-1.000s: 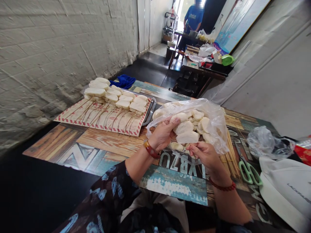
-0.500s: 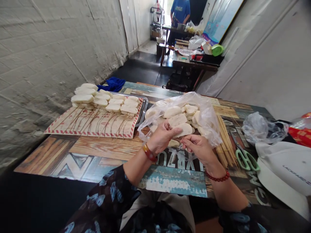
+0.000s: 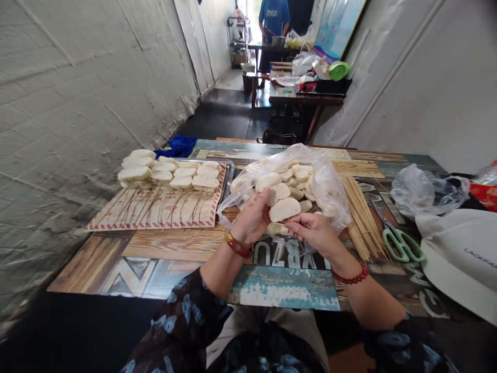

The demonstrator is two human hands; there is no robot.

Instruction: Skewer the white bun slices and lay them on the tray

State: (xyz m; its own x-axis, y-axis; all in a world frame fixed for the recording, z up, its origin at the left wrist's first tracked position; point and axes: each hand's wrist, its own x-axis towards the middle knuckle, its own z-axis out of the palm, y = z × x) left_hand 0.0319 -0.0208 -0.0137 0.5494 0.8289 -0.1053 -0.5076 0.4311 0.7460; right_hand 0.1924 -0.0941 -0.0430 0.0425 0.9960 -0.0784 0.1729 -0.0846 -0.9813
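My left hand (image 3: 254, 216) is closed at the left edge of two pale, oval bun slices, the nearer bun slice (image 3: 284, 210) overlapping the one behind. My right hand (image 3: 312, 230) pinches a thin stick at the lower edge of the nearer slice; most of the stick is hidden by the fingers. Under and behind both hands lies an open clear plastic bag (image 3: 330, 178) with many more bun slices (image 3: 301, 171) in it. On the left, skewered bun slices (image 3: 182, 176) rest in stacked rows on a patterned paper sheet (image 3: 155, 220), their sticks pointing towards me.
A metal tray (image 3: 229, 173) shows beneath the paper. To the right lie bamboo skewers (image 3: 361, 223), green-handled scissors (image 3: 402, 243), a crumpled plastic bag (image 3: 423, 189) and a white cap (image 3: 462, 264). A blue cloth (image 3: 178, 145) is at the far edge. Beyond, a person (image 3: 274, 20) stands at another table.
The nearer bun slice has turned its broad face more towards me. My left thumb has moved from its front to its left edge. The view has shifted slightly.
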